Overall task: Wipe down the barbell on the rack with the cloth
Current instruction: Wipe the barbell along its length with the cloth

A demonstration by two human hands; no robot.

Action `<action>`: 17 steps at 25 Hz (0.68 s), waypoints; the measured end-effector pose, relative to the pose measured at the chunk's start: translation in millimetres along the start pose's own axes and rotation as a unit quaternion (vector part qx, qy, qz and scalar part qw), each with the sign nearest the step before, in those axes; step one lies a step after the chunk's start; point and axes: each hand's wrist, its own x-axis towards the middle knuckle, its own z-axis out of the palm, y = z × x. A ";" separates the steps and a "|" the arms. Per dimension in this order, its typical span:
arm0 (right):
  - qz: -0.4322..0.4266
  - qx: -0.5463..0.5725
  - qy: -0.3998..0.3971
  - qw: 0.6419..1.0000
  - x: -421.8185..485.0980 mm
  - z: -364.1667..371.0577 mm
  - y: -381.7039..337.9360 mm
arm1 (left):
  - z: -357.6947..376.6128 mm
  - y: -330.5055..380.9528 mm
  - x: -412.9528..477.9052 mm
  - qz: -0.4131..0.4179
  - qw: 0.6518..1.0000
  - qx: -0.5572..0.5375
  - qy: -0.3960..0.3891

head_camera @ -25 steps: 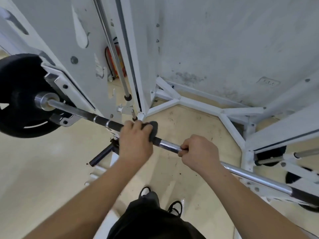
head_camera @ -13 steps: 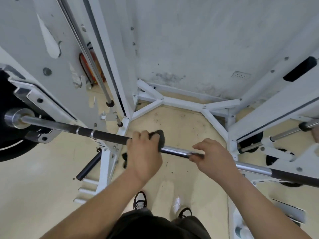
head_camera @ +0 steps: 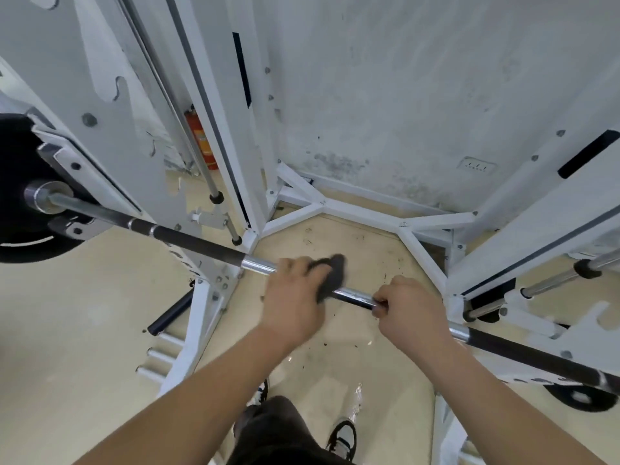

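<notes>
The barbell (head_camera: 188,241) runs from upper left to lower right across the white rack (head_camera: 214,95), with dark knurled stretches and a shiny chrome middle. A black weight plate (head_camera: 20,176) sits on its left end. My left hand (head_camera: 295,297) presses a dark grey cloth (head_camera: 332,275) around the chrome middle of the bar. My right hand (head_camera: 411,310) is closed around the bare bar just to the right of the cloth, a short gap of chrome showing between the two hands.
White rack uprights stand left and right, joined by floor braces (head_camera: 362,213) against a stained wall. A red fire extinguisher (head_camera: 201,139) stands behind the left upright. Another black plate (head_camera: 580,396) sits low on the right. My shoes (head_camera: 342,437) stand on the beige floor below.
My left hand has slid the cloth rightwards along the bar, off the dark knurled part onto the chrome middle, closer to my right hand. The camera view has shifted.
</notes>
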 end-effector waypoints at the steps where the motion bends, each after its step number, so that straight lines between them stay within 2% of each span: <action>1: -0.005 -0.001 0.005 1.000 1.6 -0.4 1.9 | 7.7 12.8 -7.1 0.075 0.997 -0.025 -0.016; 2: -0.007 -0.001 0.007 1.000 3.1 -0.6 3.7 | 9.1 12.2 -9.6 0.126 0.991 -0.038 -0.023; 3: -0.010 -0.001 0.012 1.000 3.6 -0.3 5.0 | 5.8 -0.7 -7.4 0.138 0.989 -0.044 -0.012; 4: -0.011 0.001 0.020 1.000 2.3 0.1 5.3 | 4.1 -18.4 -5.1 0.103 0.994 -0.029 0.012; 6: -0.020 0.006 0.046 0.999 -3.1 4.4 5.1 | -4.4 -46.5 -5.2 -0.087 0.993 0.020 0.077; 7: -0.028 0.004 0.056 0.998 -5.0 7.7 4.0 | -4.8 -50.4 -6.7 -0.193 0.975 0.037 0.108; 8: -0.034 0.001 0.061 0.998 -5.5 10.1 3.4 | 0.4 -42.1 -7.2 -0.263 0.957 0.042 0.118; 9: -0.038 -0.003 0.068 0.997 -5.4 11.4 3.4 | 7.9 -25.8 -8.7 -0.279 0.953 0.031 0.117; 10: -0.038 -0.004 0.071 0.997 -4.9 12.3 4.1 | 17.7 -5.8 -12.6 -0.251 0.960 0.011 0.123; 11: -0.038 -0.003 0.073 0.997 -5.1 11.7 4.7 | 27.7 11.0 -18.1 -0.182 0.975 -0.009 0.126; 12: -0.038 0.000 0.072 0.997 -4.9 10.8 5.5 | 36.4 20.5 -25.4 -0.076 0.990 -0.016 0.116; 14: -0.038 0.002 0.064 0.997 -3.8 9.6 5.7 | 34.4 4.6 -27.8 0.118 0.988 0.038 0.087; 15: -0.038 0.004 0.062 0.997 -3.3 10.0 5.5 | 29.5 -13.3 -23.0 0.135 0.986 0.061 0.080; 16: -0.036 0.006 0.064 0.997 -3.0 11.2 5.7 | 25.1 -28.3 -18.1 0.076 0.991 0.067 0.089; 17: -0.034 0.007 0.067 0.997 -2.7 12.6 6.6 | 18.9 -39.1 -14.3 -0.041 0.992 0.045 0.111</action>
